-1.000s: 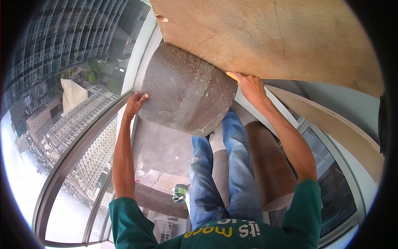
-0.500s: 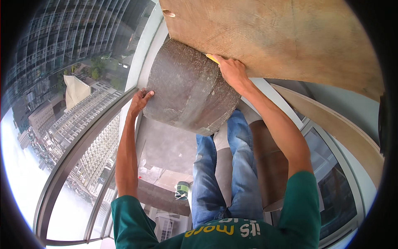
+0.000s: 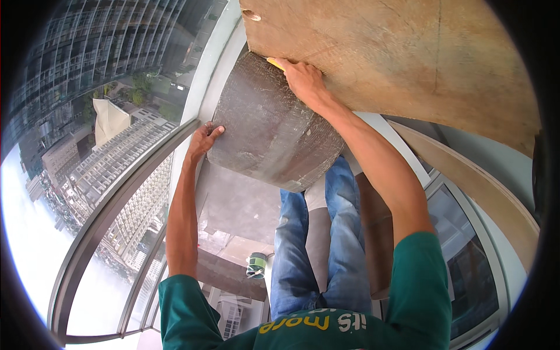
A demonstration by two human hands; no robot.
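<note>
A dark brown, scuffed sheet [image 3: 262, 128] spans the space in front of my legs, bulging in the fisheye picture. My left hand [image 3: 205, 139] is closed on its left edge, thumb on top and the other fingers partly hidden. With my right hand [image 3: 304, 84] I grip a slim yellow tool [image 3: 275, 63]; its tip lies at the sheet's far edge, close to the far left corner. Its kind cannot be made out. Beyond that edge a large light brown wooden board [image 3: 396, 52] meets the sheet.
A metal-framed window [image 3: 125, 204] runs along my left, with tall buildings outside. A green and white bucket [image 3: 256, 265] stands on the floor below. To my right are a curved wooden board edge [image 3: 466, 169] and a dark glazed frame [image 3: 469, 251].
My right hand has slid left with the yellow tool along the sheet's far edge, toward the corner. The left hand keeps its place on the sheet. The view has shifted slightly.
</note>
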